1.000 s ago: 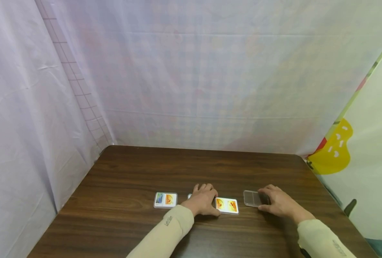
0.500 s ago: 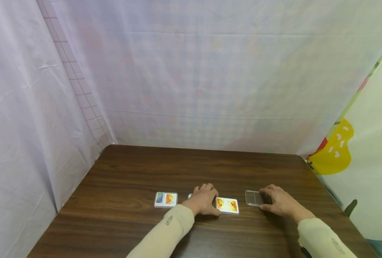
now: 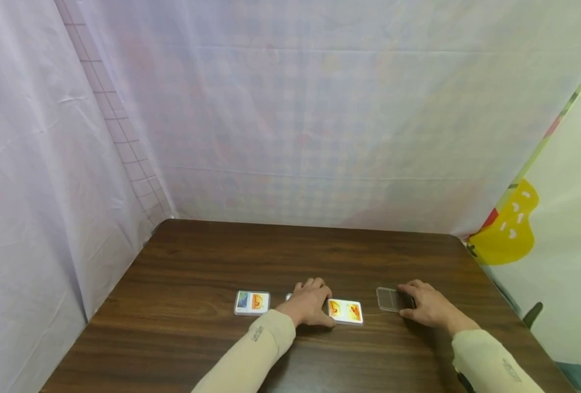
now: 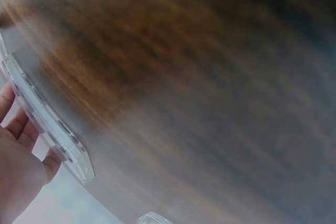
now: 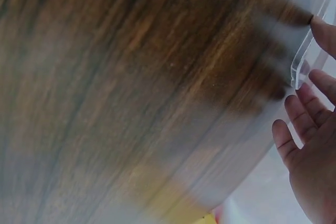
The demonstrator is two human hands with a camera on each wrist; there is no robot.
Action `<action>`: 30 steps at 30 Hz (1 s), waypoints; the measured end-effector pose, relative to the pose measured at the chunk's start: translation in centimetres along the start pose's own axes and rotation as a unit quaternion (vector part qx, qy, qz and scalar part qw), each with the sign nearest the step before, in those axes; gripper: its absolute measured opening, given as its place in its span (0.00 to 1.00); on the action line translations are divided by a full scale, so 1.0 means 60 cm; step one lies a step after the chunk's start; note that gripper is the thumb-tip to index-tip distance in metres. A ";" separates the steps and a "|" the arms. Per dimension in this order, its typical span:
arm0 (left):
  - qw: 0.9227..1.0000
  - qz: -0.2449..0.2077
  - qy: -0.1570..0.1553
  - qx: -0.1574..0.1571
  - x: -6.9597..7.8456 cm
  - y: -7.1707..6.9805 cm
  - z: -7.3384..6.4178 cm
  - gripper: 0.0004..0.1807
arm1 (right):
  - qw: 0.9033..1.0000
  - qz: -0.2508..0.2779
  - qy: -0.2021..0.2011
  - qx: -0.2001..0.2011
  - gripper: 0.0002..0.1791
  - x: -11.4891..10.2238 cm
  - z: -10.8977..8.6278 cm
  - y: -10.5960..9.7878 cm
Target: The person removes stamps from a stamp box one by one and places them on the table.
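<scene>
My left hand (image 3: 310, 304) lies over a clear plastic card case (image 4: 47, 114), mostly hidden in the head view; its fingers grip the far edge. Another clear case with a white and orange card (image 3: 346, 311) sits just right of that hand, close to the thumb. To the left lies a third case (image 3: 252, 303) with a blue and orange picture card. My right hand (image 3: 427, 305) grips the right end of a see-through case (image 3: 387, 299) showing no card, thumb at the near edge and fingers at the far one.
All this is on a dark brown wood-grain table (image 3: 197, 349). White curtains (image 3: 290, 120) hang behind it and at the left. A white cloth with yellow fruit shapes (image 3: 506, 229) hangs at the right.
The right hand has slid the see-through case a little to the right, away from the others. The left hand and the card cases near it have stayed in place.
</scene>
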State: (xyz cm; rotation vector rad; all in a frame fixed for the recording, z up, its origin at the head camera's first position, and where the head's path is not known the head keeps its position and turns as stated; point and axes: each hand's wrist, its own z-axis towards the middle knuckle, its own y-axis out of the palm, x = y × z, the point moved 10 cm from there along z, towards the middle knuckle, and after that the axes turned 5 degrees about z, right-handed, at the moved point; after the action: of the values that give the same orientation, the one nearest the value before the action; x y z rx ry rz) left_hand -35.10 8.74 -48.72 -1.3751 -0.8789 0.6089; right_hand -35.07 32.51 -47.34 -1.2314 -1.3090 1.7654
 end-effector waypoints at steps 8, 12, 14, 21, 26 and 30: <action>1.000 0.002 0.004 0.002 -0.002 0.002 0.002 0.32 | 1.000 0.000 0.000 0.013 0.36 -0.009 -0.001 -0.008; 1.000 -0.002 0.007 0.005 0.000 0.000 0.001 0.31 | 1.000 0.012 -0.001 0.024 0.34 -0.022 0.002 -0.012; 1.000 -0.003 0.007 0.005 0.000 0.001 0.001 0.31 | 0.999 0.020 -0.003 0.031 0.33 -0.029 0.004 -0.015; 1.000 -0.005 0.003 0.000 0.000 0.001 0.000 0.32 | 0.997 0.044 -0.002 0.071 0.28 -0.054 0.012 -0.025; 1.000 -0.007 0.003 0.001 0.000 0.001 -0.001 0.31 | 0.993 0.071 0.016 0.092 0.25 -0.068 0.015 -0.025; 1.000 -0.007 0.004 0.003 0.000 0.000 -0.002 0.31 | 0.989 0.108 0.037 0.098 0.25 -0.079 0.017 -0.023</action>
State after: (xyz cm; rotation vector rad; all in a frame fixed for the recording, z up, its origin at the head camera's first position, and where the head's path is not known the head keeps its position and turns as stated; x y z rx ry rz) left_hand -35.01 8.68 -48.74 -1.3639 -0.8793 0.5958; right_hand -34.30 28.46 -44.48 -1.3516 -0.9634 1.9263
